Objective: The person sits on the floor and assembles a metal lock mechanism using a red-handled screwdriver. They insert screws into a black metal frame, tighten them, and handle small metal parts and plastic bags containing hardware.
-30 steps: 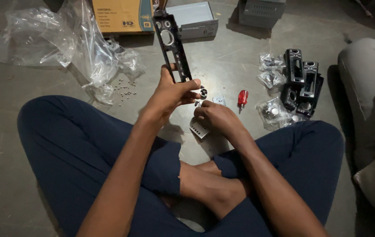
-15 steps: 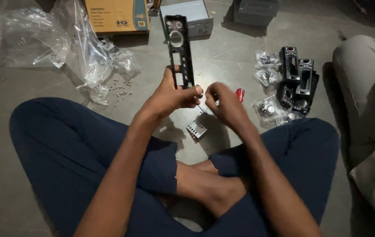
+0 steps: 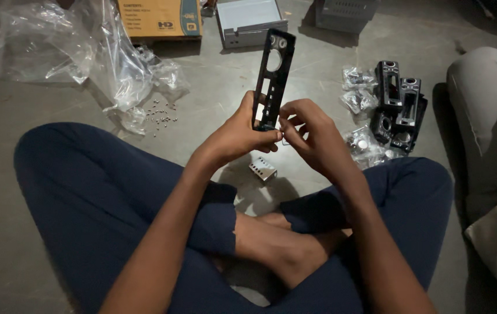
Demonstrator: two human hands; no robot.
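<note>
clear plastic bags (image 3: 74,52) far left on floor, small screws (image 3: 163,113) loose beside them. my left hand (image 3: 238,132) grips the black faceplate (image 3: 273,78) by its lower end, upright over my lap. right hand (image 3: 312,136) pinches at its bottom edge; can't tell what's betw fingertips. more black plates (image 3: 398,104) stacked at right.

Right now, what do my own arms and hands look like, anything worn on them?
Both forearms are bare from elbow to fingertips: no sleeves, gloves, watch, bracelet or rings show. The left hand and right hand are uncovered, with short nails as far as the dim light shows. The only clothing in view is dark navy trousers over the crossed legs.
</note>
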